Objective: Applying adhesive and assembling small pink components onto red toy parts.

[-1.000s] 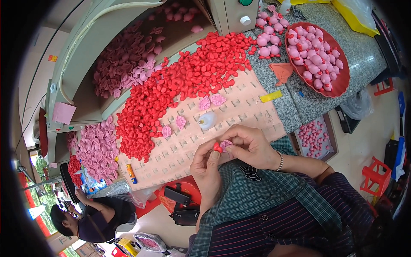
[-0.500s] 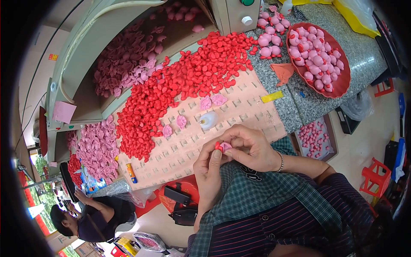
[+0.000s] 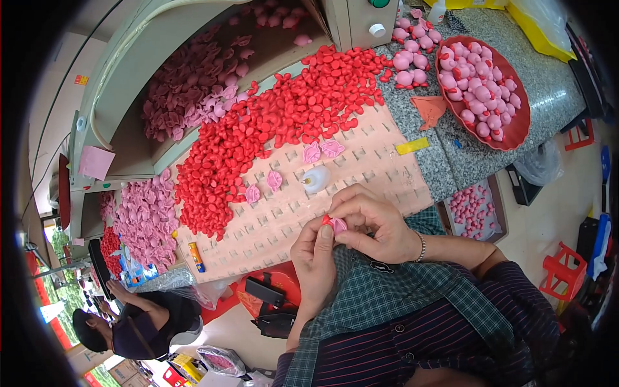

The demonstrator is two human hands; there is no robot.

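Observation:
Close to my body, over the front edge of the mat point(image 3: 271, 238), both hands meet on one small toy part. My left hand point(image 3: 314, 255) pinches its red piece point(image 3: 327, 220) between thumb and fingers. In the fingertips of my right hand point(image 3: 377, 226) is the pink piece point(image 3: 338, 225), a thin curved shell touching the red one. Fingers partly hide where the two join. Just beyond my hands a small white squeeze bottle point(image 3: 316, 178) with a narrow tip lies on the mat. Near it are several loose pink shells point(image 3: 275, 180).
A long heap of red pieces point(image 3: 277, 109) covers the mat's far side. Pink shells point(image 3: 148, 216) are piled at left. At right stands a red bowl point(image 3: 522, 122) of pink round toys. A glue-stick-like tube point(image 3: 196, 257) lies front left. Another person point(image 3: 138, 329) works lower left.
My right fingers have shifted slightly on the pink shell, and the right hand sits a little higher against the red piece. Both hands still hold the parts together.

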